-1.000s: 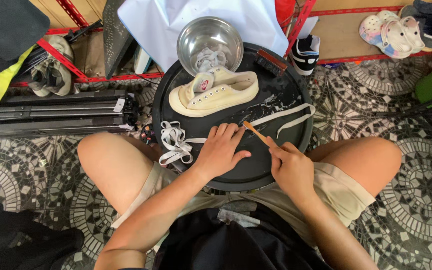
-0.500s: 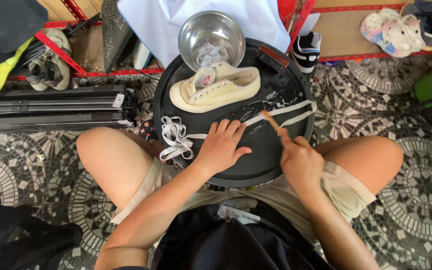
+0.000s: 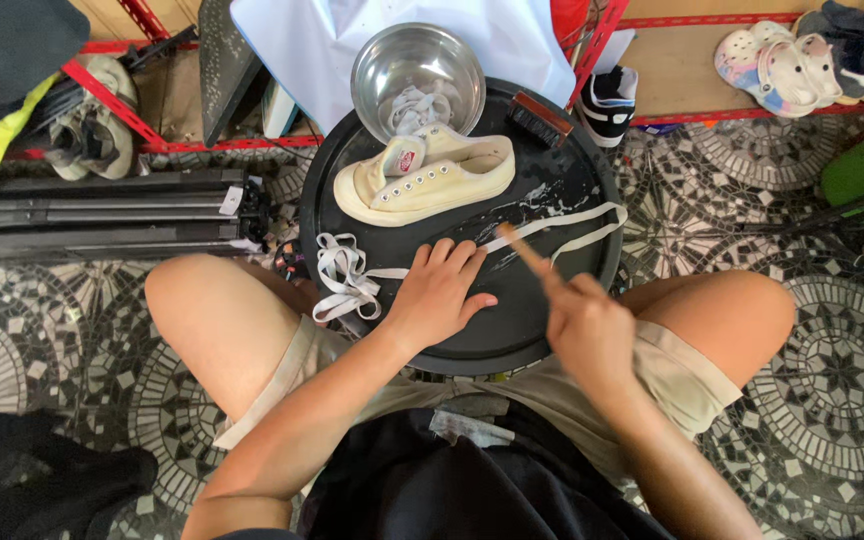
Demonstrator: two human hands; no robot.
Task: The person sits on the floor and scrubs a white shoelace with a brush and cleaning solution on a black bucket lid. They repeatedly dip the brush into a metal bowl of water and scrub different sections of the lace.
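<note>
A round black tray (image 3: 552, 190) rests across my knees. My left hand (image 3: 437, 295) lies flat on it, fingers spread, pinning a white shoelace (image 3: 562, 228) that stretches to the right. One end of the lace lies bunched (image 3: 337, 275) at the tray's left edge. My right hand (image 3: 587, 325) grips a small wooden-handled brush (image 3: 522, 247) whose tip touches the lace. A cream canvas shoe (image 3: 427, 178) without laces lies on its side at the back of the tray.
A steel bowl (image 3: 417, 65) with a wet lace stands behind the shoe, a wooden scrub brush (image 3: 540, 120) beside it. A folded black tripod (image 3: 102, 215) lies to the left. Shoes sit on red-framed shelves (image 3: 782, 55) behind. The floor is patterned mosaic tile.
My right hand has drawn the brush along the lace, first right, then back toward me. My left hand stays pressed on the lace.
</note>
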